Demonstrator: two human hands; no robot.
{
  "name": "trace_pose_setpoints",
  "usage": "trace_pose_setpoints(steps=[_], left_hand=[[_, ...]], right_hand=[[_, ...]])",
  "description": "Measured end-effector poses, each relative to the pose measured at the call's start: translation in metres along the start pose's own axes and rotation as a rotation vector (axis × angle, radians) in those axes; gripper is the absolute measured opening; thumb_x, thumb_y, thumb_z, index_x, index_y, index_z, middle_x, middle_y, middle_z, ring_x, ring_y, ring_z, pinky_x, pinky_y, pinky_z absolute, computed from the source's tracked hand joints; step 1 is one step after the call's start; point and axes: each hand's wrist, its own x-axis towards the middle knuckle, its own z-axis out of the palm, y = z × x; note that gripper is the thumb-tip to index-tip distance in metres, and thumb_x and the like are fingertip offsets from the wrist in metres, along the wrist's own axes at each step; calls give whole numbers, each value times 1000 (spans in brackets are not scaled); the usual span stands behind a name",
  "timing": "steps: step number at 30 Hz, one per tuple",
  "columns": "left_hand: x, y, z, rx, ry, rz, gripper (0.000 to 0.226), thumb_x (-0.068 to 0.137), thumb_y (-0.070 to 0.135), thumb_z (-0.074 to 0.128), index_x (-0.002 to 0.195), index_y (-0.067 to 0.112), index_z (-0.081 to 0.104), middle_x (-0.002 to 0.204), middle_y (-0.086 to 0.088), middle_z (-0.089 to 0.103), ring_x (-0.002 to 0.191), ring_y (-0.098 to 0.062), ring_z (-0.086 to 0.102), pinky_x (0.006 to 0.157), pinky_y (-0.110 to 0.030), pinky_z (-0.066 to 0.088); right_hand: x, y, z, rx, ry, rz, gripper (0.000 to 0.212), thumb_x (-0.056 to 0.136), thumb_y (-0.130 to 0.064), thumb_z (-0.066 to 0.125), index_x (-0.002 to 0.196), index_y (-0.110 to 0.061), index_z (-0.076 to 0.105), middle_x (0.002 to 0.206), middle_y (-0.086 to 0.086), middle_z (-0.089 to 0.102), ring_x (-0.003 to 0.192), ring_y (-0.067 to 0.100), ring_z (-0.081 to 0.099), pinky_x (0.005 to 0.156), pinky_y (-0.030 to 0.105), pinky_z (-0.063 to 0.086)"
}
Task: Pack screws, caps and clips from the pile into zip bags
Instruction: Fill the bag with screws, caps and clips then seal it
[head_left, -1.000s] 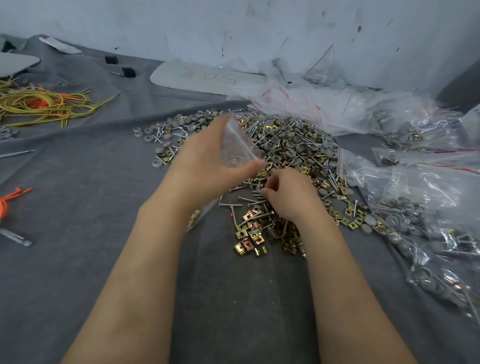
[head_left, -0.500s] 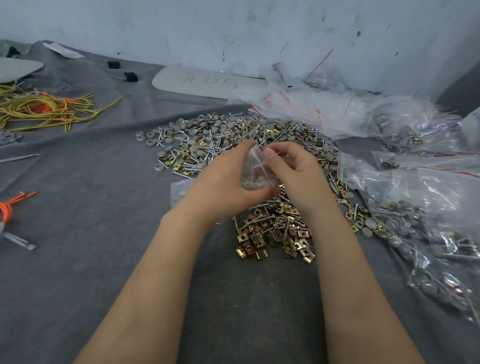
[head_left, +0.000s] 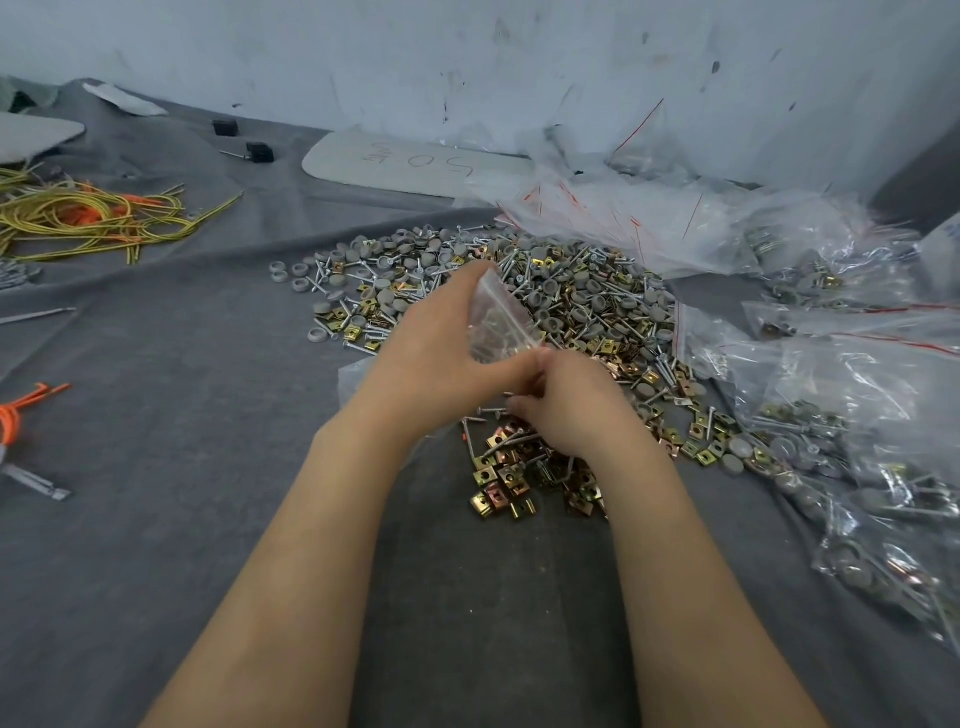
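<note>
— My right hand (head_left: 571, 415) has dropped from the small clear plastic zip bag (head_left: 496, 325) to square brass clips (head_left: 501, 478) at six o'clock; I can't tell its grip.
— Risk?
— Left hand (head_left: 436, 364) pinches the bag above the silver-and-grey hardware pile (head_left: 571, 291); a sagging mouth could spill pieces.

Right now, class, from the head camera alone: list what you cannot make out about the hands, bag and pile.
1. Head view: whether the right hand pinches anything; its knuckles hide the curled fingertips.
2. Head view: what fills the zip bag the left hand grips; glare and creases blur it.
3. Head view: how far the filled bags extend; the right edge cuts them off.
</note>
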Motion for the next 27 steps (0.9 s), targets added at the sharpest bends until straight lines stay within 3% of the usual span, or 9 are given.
trace_pose_setpoints(steps=[5, 10, 15, 18, 21, 24, 27], left_hand=[[0, -1, -1, -22, -6, -22, 95, 67, 61, 72, 146, 26, 32, 139, 3, 52, 120, -15, 53, 92, -28, 39], [1, -2, -2, -20, -3, -18, 94, 68, 60, 72, 146, 26, 32, 139, 4, 52, 121, -14, 53, 90, -26, 38], [0, -2, -2, -20, -28, -29, 102, 62, 68, 68, 146, 26, 31, 140, 4, 51, 122, -13, 53, 92, -27, 38], [0, -2, -2, -9, -33, -25, 102, 62, 69, 68, 146, 25, 31, 140, 3, 52, 122, -14, 52, 93, -28, 38], [0, -2, -2, 16, -39, -22, 105, 60, 73, 66, 147, 24, 31, 141, 2, 51, 124, -14, 51, 95, -27, 37], [0, -1, 0, 39, -60, -12, 101, 63, 67, 69, 146, 25, 31, 140, 3, 51, 120, -14, 53, 94, -26, 38], [0, 1, 2, 58, -101, 2, 97, 65, 62, 73, 146, 26, 32, 135, 3, 55, 113, -13, 57, 97, -32, 46]], right_hand=[[-4, 5, -4, -15, -65, -49, 10, 93, -22, 59, 90, -26, 51, 102, 0, 63, 101, 23, 59, 93, 42, 48], [-3, 6, -5, 19, -48, -68, 12, 94, -15, 56, 89, -25, 52, 88, -2, 57, 87, 18, 56, 73, 28, 43], [1, 10, -3, 123, 53, -7, 8, 96, -14, 53, 100, -19, 56, 109, 7, 62, 94, 22, 57, 75, 29, 43], [3, 15, -5, 185, 75, -12, 12, 94, -16, 58, 105, -20, 56, 108, 4, 60, 90, 18, 54, 74, 27, 40], [5, 18, -12, 432, 266, -22, 11, 92, -17, 62, 97, -23, 55, 91, -8, 59, 81, 10, 56, 65, 22, 42], [4, 20, -16, 763, 485, -56, 13, 89, -15, 65, 87, -25, 57, 87, -8, 62, 83, 14, 63, 76, 30, 52], [4, 14, -14, 973, 395, -131, 16, 87, -9, 66, 82, -22, 58, 82, 0, 66, 76, 17, 65, 70, 32, 54]])
